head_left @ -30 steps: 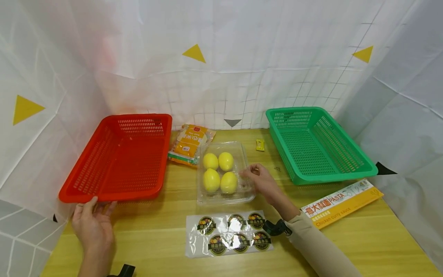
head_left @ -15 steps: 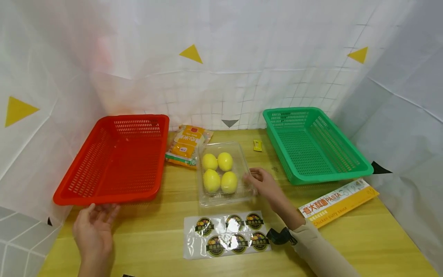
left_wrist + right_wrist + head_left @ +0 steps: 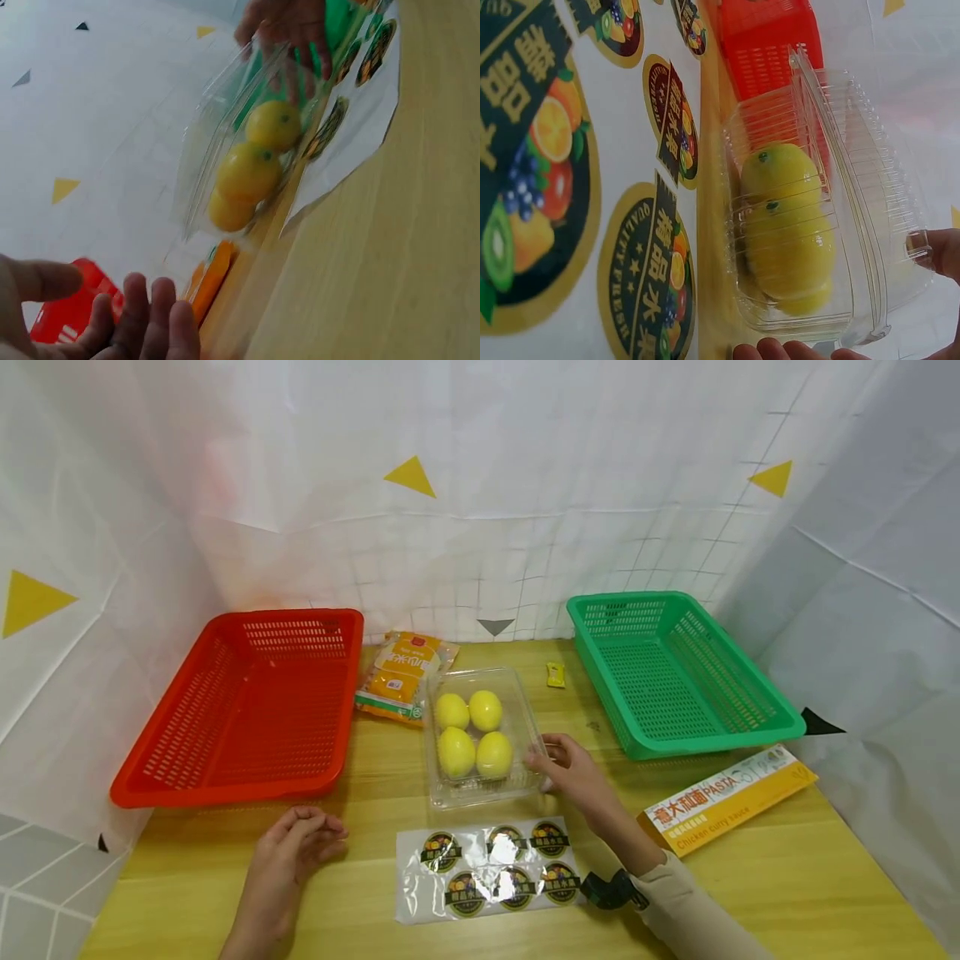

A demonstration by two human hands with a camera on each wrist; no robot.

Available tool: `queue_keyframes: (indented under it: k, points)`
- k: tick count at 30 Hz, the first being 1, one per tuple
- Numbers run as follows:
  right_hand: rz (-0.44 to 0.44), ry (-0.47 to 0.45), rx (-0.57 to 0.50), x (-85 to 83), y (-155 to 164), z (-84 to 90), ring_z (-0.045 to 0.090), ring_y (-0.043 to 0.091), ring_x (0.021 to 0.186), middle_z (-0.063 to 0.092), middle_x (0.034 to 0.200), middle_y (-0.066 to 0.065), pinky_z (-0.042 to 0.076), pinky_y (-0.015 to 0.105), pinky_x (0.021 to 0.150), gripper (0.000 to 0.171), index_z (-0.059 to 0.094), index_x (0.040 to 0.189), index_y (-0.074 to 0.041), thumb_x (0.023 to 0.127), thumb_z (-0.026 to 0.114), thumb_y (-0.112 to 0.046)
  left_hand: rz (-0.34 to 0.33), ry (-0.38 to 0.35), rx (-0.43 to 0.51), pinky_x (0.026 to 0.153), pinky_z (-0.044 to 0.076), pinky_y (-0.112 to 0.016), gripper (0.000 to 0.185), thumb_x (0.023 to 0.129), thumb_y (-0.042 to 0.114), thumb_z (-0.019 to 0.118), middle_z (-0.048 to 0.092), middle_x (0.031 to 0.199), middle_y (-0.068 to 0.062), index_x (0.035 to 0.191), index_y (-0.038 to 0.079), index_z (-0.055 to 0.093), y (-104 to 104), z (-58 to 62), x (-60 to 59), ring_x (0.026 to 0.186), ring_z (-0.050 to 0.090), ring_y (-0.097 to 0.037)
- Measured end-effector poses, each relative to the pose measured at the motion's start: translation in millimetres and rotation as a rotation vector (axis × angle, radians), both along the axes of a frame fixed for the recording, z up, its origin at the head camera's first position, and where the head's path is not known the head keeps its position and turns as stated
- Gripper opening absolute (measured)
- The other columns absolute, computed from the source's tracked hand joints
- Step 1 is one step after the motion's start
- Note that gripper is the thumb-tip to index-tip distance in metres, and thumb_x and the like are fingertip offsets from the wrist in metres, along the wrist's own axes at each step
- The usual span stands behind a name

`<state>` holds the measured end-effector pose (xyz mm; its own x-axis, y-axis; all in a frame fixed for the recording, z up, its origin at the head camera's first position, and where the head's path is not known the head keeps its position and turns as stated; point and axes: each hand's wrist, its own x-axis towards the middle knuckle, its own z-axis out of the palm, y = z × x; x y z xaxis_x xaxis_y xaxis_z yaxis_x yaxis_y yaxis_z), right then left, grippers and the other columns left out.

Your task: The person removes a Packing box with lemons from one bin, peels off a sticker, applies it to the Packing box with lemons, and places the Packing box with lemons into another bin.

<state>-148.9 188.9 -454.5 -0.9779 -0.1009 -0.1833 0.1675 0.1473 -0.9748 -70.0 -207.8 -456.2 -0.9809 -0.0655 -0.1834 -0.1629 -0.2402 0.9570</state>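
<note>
1. Clear clamshell box [image 3: 482, 737] with four lemons [image 3: 475, 732] sitting mid-worktop [image 3: 750, 893], between red basket [image 3: 240, 706] and green basket [image 3: 678, 670] — in neither yet.
2. Right hand [image 3: 566, 766] gripping the box's right edge, fingers curled on the rim.
3. Left hand [image 3: 296, 843] hovering loosely curled, holding nothing.
4. Sticker sheet [image 3: 491, 868] lying just in front — none peeled, by the look of it.

The head view looks forward and down from above the desk [image 3: 750, 893], wide enough to take in both baskets, the clamshell [image 3: 483, 737] and the sticker sheet [image 3: 491, 868]. The left wrist view sits low near the desk, tilted, looking across at the clamshell [image 3: 247, 150] from a short way off. The right wrist view is very close, rolled sideways, filled by the stickers [image 3: 570, 187] and clamshell [image 3: 817, 225]; all three share these.
</note>
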Motion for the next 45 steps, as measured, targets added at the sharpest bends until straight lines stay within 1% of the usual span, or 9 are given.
queue_keyframes:
  k: [4,8,16,20,24,30,33,39,45]
  points:
    - [-0.005,0.008,-0.015,-0.2,-0.3,1.2,0.063,0.03,0.096,0.057,0.14,0.026,0.059,0.038,0.077,0.062,0.044,0.148,0.002,0.1,0.072,-0.026,-0.122,0.01,-0.144,0.087,0.06,-0.045,0.019,0.106,0.009,0.056,0.067,0.105,-0.025,0.109,-0.01,0.056,17.4,3.9,-8.4,0.098,0.07,-0.038]
    - [-0.019,0.016,-0.022,-2.6,0.8,1.4,0.063,0.027,0.089,0.06,0.136,0.025,0.058,0.036,0.074,0.061,0.046,0.149,0.002,0.1,0.071,-0.024,-0.226,0.032,-0.218,0.087,0.059,-0.043,0.018,0.104,0.008,0.061,0.067,0.108,-0.027,0.109,-0.009,0.06,30.6,9.4,-19.5,0.099,0.069,-0.037]
    - [-0.048,0.033,-0.049,-12.7,9.0,-2.0,0.064,0.028,0.102,0.06,0.139,0.026,0.056,0.029,0.074,0.06,0.047,0.152,0.001,0.097,0.064,-0.015,-0.311,0.142,-0.317,0.088,0.059,-0.044,0.012,0.103,0.004,0.061,0.067,0.11,-0.027,0.11,-0.006,0.063,50.6,17.5,-42.9,0.103,0.067,-0.035]
    - [-0.029,0.06,-0.011,-18.3,14.8,-3.3,0.063,0.032,0.107,0.06,0.139,0.026,0.056,0.03,0.077,0.059,0.05,0.151,0.001,0.095,0.063,-0.016,-0.307,0.214,-0.369,0.087,0.06,-0.045,0.014,0.102,0.003,0.062,0.066,0.116,-0.026,0.114,-0.004,0.064,56.2,15.9,-56.5,0.108,0.065,-0.039]
    - [-0.006,0.088,0.056,-25.8,18.7,-4.0,0.062,0.027,0.103,0.062,0.138,0.023,0.054,0.031,0.075,0.056,0.055,0.149,-0.004,0.096,0.061,-0.018,-0.285,0.239,-0.386,0.096,0.055,-0.05,0.032,0.102,0.008,0.065,0.06,0.134,-0.025,0.132,-0.001,0.06,59.4,12.5,-71.7,0.123,0.059,-0.041]
    - [0.011,0.111,0.102,-40.3,20.3,-4.9,0.054,0.022,0.083,0.064,0.138,0.017,0.045,0.027,0.062,0.046,0.065,0.139,-0.002,0.098,0.057,-0.022,-0.245,0.265,-0.401,0.117,0.034,-0.051,0.073,0.102,0.014,0.066,0.03,0.165,-0.017,0.163,0.005,0.027,71.0,5.8,-93.5,0.148,0.033,-0.039]
    - [0.051,0.12,0.088,-47.2,24.1,-4.5,0.056,0.027,0.093,0.059,0.145,0.015,0.046,0.027,0.063,0.043,0.067,0.133,0.004,0.1,0.055,-0.02,-0.198,0.231,-0.324,0.118,0.032,-0.051,0.078,0.102,0.013,0.064,0.019,0.169,-0.013,0.165,0.007,0.019,76.8,2.4,-105.1,0.151,0.028,-0.036]
    - [0.097,0.119,0.089,-53.8,30.1,-0.3,0.057,0.037,0.11,0.057,0.146,0.021,0.048,0.03,0.072,0.046,0.059,0.141,0.006,0.103,0.052,-0.018,-0.142,0.186,-0.178,0.113,0.04,-0.046,0.072,0.104,0.013,0.063,0.038,0.161,-0.015,0.164,0.007,0.024,80.6,-2.7,-119.8,0.143,0.041,-0.032]
    - [-0.047,0.079,0.092,-55.5,31.9,-3.1,0.061,0.024,0.093,0.065,0.127,0.025,0.052,0.031,0.073,0.049,0.058,0.142,0.003,0.106,0.058,-0.03,-0.114,0.185,-0.213,0.099,0.05,-0.032,0.061,0.103,0.013,0.067,0.055,0.144,-0.015,0.156,0.003,0.037,78.9,-8.0,-118.9,0.127,0.053,-0.029]
